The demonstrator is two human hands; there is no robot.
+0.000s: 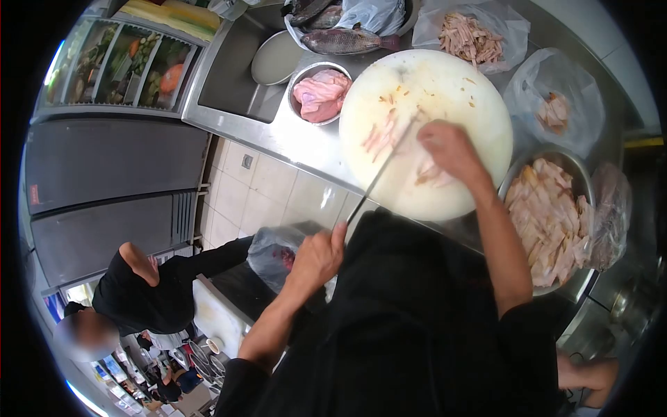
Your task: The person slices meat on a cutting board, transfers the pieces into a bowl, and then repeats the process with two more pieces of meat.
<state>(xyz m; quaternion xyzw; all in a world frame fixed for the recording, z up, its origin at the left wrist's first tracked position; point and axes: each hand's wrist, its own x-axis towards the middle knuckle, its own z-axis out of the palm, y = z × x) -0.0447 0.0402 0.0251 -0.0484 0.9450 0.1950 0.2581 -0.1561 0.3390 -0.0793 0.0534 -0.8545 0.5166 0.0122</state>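
My left hand [316,258] is closed round the handle of a long knife [380,172], whose blade slants up across a round white cutting board [479,125]. My right hand [451,149] is over the board beside the blade, fingers curled; whatever they hold is hidden. Partly under that hand lies a pale slice of meat [432,172]. Left of the blade are thin cut meat strips [380,137]. Small scraps dot the board's far part.
A bowl of raw pink meat [321,96], a fish [340,42], bagged meat strips [471,38], another plastic bag [556,104] and a large bowl of sliced meat [549,215] surround the board. A sink [229,76] is at left. A person in black [146,292] stands lower left; another's arm [587,375] shows lower right.
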